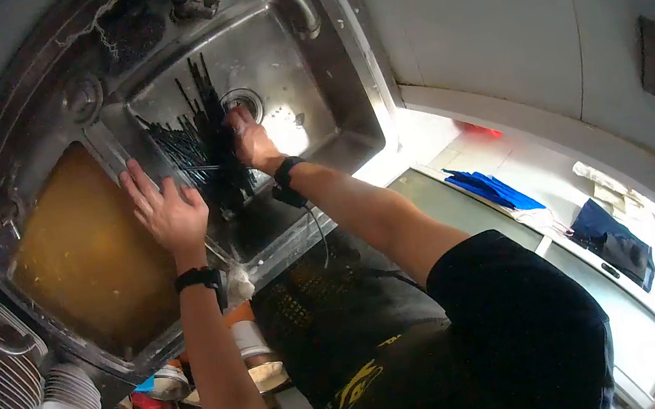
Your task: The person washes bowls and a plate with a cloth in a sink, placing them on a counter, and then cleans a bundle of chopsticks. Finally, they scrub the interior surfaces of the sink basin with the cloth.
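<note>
Slender black sticks [214,137] point toward the steel sink's far edge [243,21], left of the nearer, curled right hand [253,142], hold unclear; left hand [174,218] splayed.

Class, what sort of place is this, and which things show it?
Probably a kitchen's washing-up area: there is a metal double sink with cloudy water in one basin, dark sticks, likely chopsticks, in the other, and stacked bowls nearby.

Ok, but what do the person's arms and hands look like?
The left hand and right hand wear no gloves. Black bands circle both wrists; a thin cord hangs by the right one. The short right sleeve is black.
</note>
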`<state>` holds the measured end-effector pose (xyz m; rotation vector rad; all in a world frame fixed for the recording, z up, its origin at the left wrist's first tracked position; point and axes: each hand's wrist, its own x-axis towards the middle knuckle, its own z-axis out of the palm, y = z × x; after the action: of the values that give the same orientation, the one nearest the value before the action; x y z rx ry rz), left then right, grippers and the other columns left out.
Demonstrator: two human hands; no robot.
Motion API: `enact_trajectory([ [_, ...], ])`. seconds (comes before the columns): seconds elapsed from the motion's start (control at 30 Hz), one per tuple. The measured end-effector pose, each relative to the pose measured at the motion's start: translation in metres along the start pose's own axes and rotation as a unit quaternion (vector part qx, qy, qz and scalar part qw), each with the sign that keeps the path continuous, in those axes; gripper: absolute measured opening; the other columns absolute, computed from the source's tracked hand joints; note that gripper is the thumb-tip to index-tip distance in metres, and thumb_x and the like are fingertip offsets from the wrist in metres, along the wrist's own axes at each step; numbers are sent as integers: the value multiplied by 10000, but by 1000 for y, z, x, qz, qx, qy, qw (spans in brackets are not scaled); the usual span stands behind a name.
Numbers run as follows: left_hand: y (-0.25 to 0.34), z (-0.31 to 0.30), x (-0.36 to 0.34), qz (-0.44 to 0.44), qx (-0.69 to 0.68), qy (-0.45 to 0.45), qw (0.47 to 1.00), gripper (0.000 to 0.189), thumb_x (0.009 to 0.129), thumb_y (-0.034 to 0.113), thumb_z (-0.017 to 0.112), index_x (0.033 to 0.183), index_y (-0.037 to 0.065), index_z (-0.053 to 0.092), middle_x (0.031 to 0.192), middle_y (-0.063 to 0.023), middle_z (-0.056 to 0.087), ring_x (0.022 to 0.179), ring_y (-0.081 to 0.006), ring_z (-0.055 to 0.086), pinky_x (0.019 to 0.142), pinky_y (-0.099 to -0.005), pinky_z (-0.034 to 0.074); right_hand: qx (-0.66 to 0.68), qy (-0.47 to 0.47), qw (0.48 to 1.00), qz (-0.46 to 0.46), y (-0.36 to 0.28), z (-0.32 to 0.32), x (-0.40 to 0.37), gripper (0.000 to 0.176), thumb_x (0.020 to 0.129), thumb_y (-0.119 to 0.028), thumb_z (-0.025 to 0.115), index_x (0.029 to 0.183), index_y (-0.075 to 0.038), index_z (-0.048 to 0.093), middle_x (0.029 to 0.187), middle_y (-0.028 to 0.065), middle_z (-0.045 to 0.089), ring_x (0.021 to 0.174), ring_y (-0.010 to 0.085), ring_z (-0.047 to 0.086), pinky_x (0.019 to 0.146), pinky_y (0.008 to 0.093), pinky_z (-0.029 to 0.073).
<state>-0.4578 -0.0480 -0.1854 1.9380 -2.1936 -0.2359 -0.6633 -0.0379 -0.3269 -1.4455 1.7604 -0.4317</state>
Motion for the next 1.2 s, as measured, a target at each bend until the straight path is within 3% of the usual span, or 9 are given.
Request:
enact_trajectory([
  [0.03,0,-1,1,3,1,2,1000,187,733,166,648,852,21,653,1564,-168,349,1444,-391,304,1019,-549,410,-6,23,1000,-19,7,13,1,722,737,88,521,1435,-27,378,1446,317,355,1252,501,467,1038,467,451],
  [0.13,1,-2,1,1,6,1,1000,188,732,166,648,852,20,656,1564,-167,350,1441,-392,310,1005,-549,422,9,269,962,-39,8,23,1,617,780,16,612,1353,8,382,1373,280,413,1040,483,590,923,487,501],
  [0.27,-1,0,0,7,8,16,1000,191,729,162,646,855,20,666,1566,-166,349,1438,-391,320,989,-546,436,168,50,964,200,16,22,-6,636,826,-59,680,1383,14,381,1222,233,611,1103,380,621,1007,415,467],
  [0.37,0,-2,0,4,0,13,1000,194,729,162,643,857,18,673,1562,-168,357,1434,-391,329,988,-544,435,154,19,970,188,14,27,0,623,827,-142,730,1350,26,438,1125,202,678,1099,328,639,988,400,477],
  [0.57,-4,0,2,17,-4,22,1000,198,738,172,637,853,15,676,1562,-175,357,1435,-395,326,986,-546,431,309,150,897,279,-2,23,40,418,866,-272,680,1158,19,614,1059,227,702,1011,387,661,842,440,522],
  [0.7,-3,1,1,5,-14,3,1000,192,752,163,631,862,10,665,1562,-192,346,1442,-406,304,1022,-556,404,-8,89,967,238,16,26,69,332,906,-295,587,985,7,698,1022,264,683,969,440,642,834,488,520],
  [0.93,-4,0,0,0,-45,-5,999,181,793,150,611,884,-4,639,1567,-212,321,1455,-424,271,1078,-578,356,-19,72,991,107,51,35,19,246,859,-230,590,945,-31,707,895,218,698,815,423,660,763,507,531],
  [1.1,-4,0,3,18,-25,31,999,171,738,158,620,822,11,640,1539,-198,378,1418,-413,341,1051,-549,389,12,-6,996,91,19,51,3,849,712,-335,743,1343,121,403,1327,354,428,1275,507,383,1044,524,398],
  [1.2,-5,0,4,25,-28,22,999,173,761,157,611,829,0,634,1544,-208,364,1427,-422,322,1073,-558,366,-17,-40,990,135,-31,51,-16,951,677,-420,821,1331,126,398,1277,334,441,1285,492,390,1047,518,406],
])
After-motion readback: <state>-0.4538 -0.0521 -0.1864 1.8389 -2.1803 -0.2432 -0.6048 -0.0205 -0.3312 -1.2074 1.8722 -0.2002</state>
